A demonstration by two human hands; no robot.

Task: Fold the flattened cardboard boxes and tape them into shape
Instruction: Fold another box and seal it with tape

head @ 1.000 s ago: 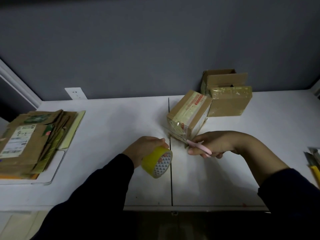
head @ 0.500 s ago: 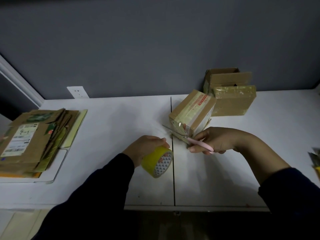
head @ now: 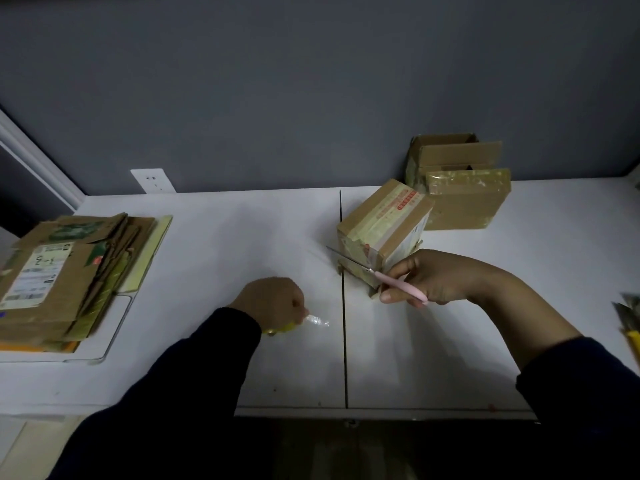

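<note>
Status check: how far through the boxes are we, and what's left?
Done: an open-topped box and a tape-covered box stand at the back right. In hand: the middle box looks taped; the right hand holds pink scissors at its near edge, the left hand grips the yellow tape roll, a loose tape end sticking out. Left: the stack of flattened boxes on the left.

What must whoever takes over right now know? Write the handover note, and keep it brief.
Left hand: grips the tape roll, its loose tape end sticking out, apart from the box.
Right hand: holds the scissors, blades at the near box, by its lower taped edge.
Done: back box folded and taped; near box folded, tape on it.
Left: check the near box's seams; fold and tape the flat stack on the left.
</note>
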